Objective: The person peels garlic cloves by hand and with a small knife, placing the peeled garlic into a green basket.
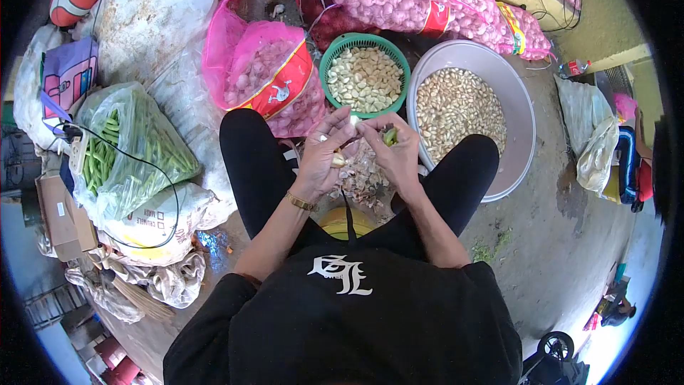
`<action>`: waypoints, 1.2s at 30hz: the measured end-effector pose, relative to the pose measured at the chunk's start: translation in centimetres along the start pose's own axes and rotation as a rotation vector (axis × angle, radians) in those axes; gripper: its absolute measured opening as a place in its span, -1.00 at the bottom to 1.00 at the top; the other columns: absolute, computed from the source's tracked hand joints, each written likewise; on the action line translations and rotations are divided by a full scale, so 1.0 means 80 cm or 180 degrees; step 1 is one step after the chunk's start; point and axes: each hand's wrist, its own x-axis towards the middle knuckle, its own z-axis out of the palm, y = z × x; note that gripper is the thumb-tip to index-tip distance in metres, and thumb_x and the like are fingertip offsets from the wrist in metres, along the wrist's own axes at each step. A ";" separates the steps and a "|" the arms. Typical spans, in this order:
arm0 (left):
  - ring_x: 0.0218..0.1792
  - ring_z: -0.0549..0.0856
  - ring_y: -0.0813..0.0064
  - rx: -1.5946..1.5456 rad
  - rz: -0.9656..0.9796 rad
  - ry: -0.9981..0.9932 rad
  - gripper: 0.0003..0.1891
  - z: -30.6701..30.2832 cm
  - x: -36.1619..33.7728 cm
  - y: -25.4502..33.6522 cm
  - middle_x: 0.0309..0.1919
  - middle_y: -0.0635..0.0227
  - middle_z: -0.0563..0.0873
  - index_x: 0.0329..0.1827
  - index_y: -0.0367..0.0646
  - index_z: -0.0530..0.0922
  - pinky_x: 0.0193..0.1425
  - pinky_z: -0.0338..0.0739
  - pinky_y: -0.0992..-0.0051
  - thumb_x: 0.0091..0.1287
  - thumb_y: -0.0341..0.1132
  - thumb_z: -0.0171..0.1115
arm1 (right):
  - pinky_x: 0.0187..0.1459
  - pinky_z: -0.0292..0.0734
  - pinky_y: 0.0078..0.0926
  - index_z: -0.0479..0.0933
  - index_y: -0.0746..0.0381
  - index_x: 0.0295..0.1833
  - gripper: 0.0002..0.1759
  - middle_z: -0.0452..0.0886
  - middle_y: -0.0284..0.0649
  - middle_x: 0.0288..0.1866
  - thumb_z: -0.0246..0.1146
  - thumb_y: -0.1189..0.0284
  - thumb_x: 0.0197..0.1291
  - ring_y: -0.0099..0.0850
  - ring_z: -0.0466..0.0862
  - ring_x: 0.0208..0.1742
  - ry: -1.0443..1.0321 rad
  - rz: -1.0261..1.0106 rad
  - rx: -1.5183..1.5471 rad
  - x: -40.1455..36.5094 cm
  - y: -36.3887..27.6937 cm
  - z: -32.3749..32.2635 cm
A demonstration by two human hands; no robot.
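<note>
My left hand (320,157) is closed around garlic cloves, with a white clove (354,120) at its fingertips. My right hand (394,153) meets it at that clove and has a small green-handled thing (390,136) in its grip, mostly hidden by the fingers. Below both hands lies a heap of garlic skins (363,184). Just beyond them stands a green basket (329,93) of peeled cloves (365,75). To its right, a large grey basin (524,110) holds many cloves (456,110) in their skins.
Pink mesh sacks of garlic (427,0) lie at the back, and an open one (267,75) stands left of the basket. Further left are a plastic bag of green beans (135,146) and white sacks (157,21). A yellow container (342,224) sits between the legs.
</note>
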 end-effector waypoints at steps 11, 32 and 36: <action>-0.24 0.68 0.60 0.0161 0.0367 -0.0132 -0.59 -0.019 0.016 0.011 -0.19 0.35 0.67 0.21 -0.28 0.48 -0.19 0.62 0.69 0.29 -0.55 0.28 | -0.21 0.41 -0.67 0.58 0.28 -0.20 -0.86 0.57 -0.43 -0.34 0.36 0.46 0.22 -0.70 0.48 -0.29 -0.1265 0.0511 0.0442 0.004 -0.007 -0.038; -0.16 0.67 0.58 0.2555 0.1378 -0.0322 -0.71 -0.005 0.006 0.013 -0.12 0.32 0.64 0.08 -0.31 0.60 -0.10 0.66 0.58 0.28 -0.54 0.25 | -0.08 0.43 -0.52 0.55 0.34 -0.26 -0.88 0.56 -0.26 -0.27 0.37 0.56 0.14 -0.50 0.54 -0.16 -0.0792 -0.0198 -0.0092 0.011 -0.006 -0.017; -0.15 0.66 0.61 0.1232 0.0590 -0.0303 -0.65 -0.010 0.006 0.016 -0.02 0.28 0.66 0.19 -0.31 0.54 -0.09 0.60 0.62 0.33 -0.53 0.23 | -0.10 0.45 -0.54 0.58 0.35 -0.23 -0.88 0.62 -0.29 -0.27 0.36 0.55 0.16 -0.56 0.55 -0.19 -0.0651 0.0204 0.0023 0.005 0.003 -0.028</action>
